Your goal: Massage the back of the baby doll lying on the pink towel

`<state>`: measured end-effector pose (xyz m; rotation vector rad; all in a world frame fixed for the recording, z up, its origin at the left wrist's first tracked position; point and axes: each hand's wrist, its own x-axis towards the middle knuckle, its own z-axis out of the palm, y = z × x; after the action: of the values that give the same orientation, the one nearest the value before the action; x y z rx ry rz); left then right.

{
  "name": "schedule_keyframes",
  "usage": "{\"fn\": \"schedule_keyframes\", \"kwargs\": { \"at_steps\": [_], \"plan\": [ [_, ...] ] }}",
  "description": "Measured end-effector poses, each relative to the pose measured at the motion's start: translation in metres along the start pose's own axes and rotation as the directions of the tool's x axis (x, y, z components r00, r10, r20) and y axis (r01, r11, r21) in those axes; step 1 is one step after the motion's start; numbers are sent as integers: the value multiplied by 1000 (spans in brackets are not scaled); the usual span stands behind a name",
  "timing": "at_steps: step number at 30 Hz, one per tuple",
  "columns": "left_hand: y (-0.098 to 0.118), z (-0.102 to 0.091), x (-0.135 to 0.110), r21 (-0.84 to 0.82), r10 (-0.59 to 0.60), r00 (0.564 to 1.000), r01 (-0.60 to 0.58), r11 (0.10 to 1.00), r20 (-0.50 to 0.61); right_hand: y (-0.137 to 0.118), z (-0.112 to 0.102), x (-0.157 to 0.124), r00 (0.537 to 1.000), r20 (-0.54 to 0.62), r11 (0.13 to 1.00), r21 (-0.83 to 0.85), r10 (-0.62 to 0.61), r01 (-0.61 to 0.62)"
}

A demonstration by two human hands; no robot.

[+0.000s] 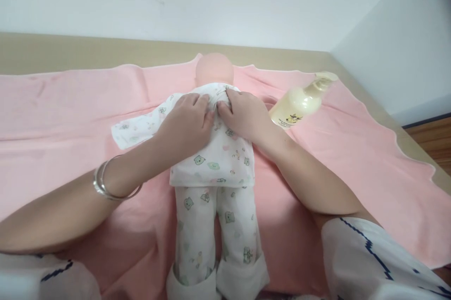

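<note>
A baby doll lies on a pink cloth, its smooth bald head (214,69) pointing away from me. It wears a white printed shirt (211,161) and matching printed trousers (197,225) with turned-up cuffs. My left hand (188,123) is bent over the upper part of the shirt, thumb and fingers gathering the fabric. Opposite it, my right hand (244,114) pinches the shirt just below the neck. Between the two hands the fabric is creased. One sleeve spreads out flat to the left; the other is mostly hidden behind my right hand.
A pump bottle (298,105) of pale yellow liquid lies tilted on the pink cloth (70,116), right of the doll. The cloth covers a beige table (105,48), whose far side meets a white wall. Brown wood shows at the right edge.
</note>
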<state>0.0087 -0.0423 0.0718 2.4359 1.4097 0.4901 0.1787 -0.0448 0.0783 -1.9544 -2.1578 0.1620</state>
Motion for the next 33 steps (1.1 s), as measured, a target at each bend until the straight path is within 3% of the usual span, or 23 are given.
{"fn": "schedule_keyframes", "kwargs": {
  "at_steps": [5,12,20,33],
  "plan": [
    [-7,-5,11,-105,-40,999,43,994,37,-3,-10,-4,998,64,999,-26,-22,23],
    [-18,14,18,-90,-28,999,25,996,-39,-25,-14,-30,996,63,985,-152,-71,80],
    [-20,23,14,-163,-87,991,70,984,-100,-6,-7,-2,997,80,1000,25,5,-7],
    [-19,28,12,-142,-144,981,126,982,-128,2,15,2,993,-112,1000,8,20,-19]
  ]
}}
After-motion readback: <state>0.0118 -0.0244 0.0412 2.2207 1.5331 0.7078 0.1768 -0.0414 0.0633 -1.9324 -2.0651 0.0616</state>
